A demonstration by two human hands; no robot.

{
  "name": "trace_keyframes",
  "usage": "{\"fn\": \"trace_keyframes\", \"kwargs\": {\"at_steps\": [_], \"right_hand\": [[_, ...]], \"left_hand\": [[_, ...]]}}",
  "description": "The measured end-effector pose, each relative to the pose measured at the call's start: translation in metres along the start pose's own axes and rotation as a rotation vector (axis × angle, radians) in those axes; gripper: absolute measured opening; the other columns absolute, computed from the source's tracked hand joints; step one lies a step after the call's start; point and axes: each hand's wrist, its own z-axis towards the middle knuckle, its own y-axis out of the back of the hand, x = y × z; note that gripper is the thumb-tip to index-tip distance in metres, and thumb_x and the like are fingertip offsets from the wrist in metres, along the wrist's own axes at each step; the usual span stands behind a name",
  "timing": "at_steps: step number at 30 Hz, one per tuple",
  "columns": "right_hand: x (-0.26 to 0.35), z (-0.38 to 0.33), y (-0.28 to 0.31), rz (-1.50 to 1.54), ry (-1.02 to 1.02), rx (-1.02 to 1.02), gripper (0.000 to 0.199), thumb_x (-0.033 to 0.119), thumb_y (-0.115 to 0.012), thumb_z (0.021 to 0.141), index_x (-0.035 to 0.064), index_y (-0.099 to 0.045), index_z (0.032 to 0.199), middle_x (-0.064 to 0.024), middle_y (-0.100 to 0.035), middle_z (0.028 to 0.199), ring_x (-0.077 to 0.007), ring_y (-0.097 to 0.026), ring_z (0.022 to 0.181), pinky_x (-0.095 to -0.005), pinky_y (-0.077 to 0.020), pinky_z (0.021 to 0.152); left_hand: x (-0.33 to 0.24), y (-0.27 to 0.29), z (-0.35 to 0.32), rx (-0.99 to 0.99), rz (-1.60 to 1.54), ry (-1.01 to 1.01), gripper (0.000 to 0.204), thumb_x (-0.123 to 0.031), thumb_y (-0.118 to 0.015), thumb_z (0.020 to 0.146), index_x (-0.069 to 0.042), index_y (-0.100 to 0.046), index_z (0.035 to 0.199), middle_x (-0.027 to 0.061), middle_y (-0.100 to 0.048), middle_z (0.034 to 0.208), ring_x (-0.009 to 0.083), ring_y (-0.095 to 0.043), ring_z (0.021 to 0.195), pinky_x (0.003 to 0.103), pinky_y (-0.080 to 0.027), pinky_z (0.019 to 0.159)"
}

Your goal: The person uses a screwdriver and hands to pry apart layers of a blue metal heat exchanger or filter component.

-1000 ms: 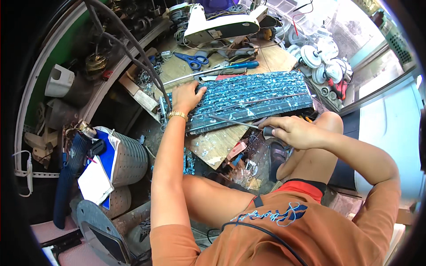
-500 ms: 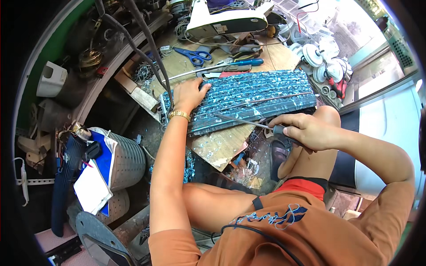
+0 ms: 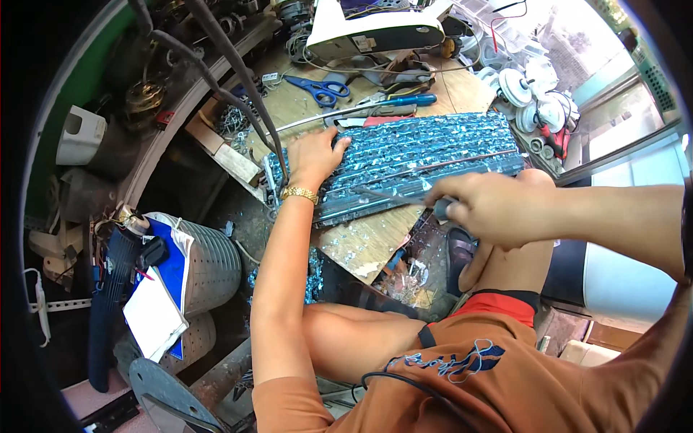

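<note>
A long blue finned panel, flaking and dirty, lies across a wooden board. My left hand, with a gold wristwatch on its wrist, presses flat on the panel's left end. My right hand is closed around the dark handle of a thin metal tool. The tool's shaft points left and lies along the panel's near edge. Blue flakes lie scattered on the board below the panel.
Blue-handled scissors, a blue-handled screwdriver and a white appliance housing lie behind the panel. White round parts sit at the right. A perforated metal drum and thick black cables are at the left.
The view has shifted closer. My right hand has moved left along the panel's near edge with the tool. My left hand stays on the panel's left end.
</note>
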Motion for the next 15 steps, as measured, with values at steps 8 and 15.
{"fn": "trace_keyframes", "kwargs": {"at_steps": [8, 15], "right_hand": [[-0.114, 0.030, -0.115, -0.223, 0.243, -0.352, 0.053, 0.020, -0.057, 0.101, 0.0252, -0.048, 0.153, -0.0172, -0.073, 0.099, -0.0412, -0.072, 0.082, -0.0529, -0.0580, 0.070], [-0.169, 0.095, -0.217, -0.118, 0.454, -0.729, 0.062, 0.012, -0.072, 0.090, 0.0193, -0.057, 0.150, -0.0060, -0.056, 0.088, -0.0259, -0.066, 0.073, -0.0390, -0.0550, 0.060]], "left_hand": [[0.001, -0.001, 0.004, 0.074, -0.003, 0.035, 0.047, -0.057, -0.060, 0.098, -0.019, -0.075, 0.121, 0.0140, -0.078, 0.110, 0.0356, -0.072, 0.107, 0.057, -0.049, 0.096], [0.009, 0.000, 0.000, 0.104, -0.046, 0.076, 0.048, -0.055, -0.062, 0.098, -0.018, -0.076, 0.123, 0.0123, -0.078, 0.111, 0.0362, -0.072, 0.106, 0.050, -0.053, 0.092]]}}
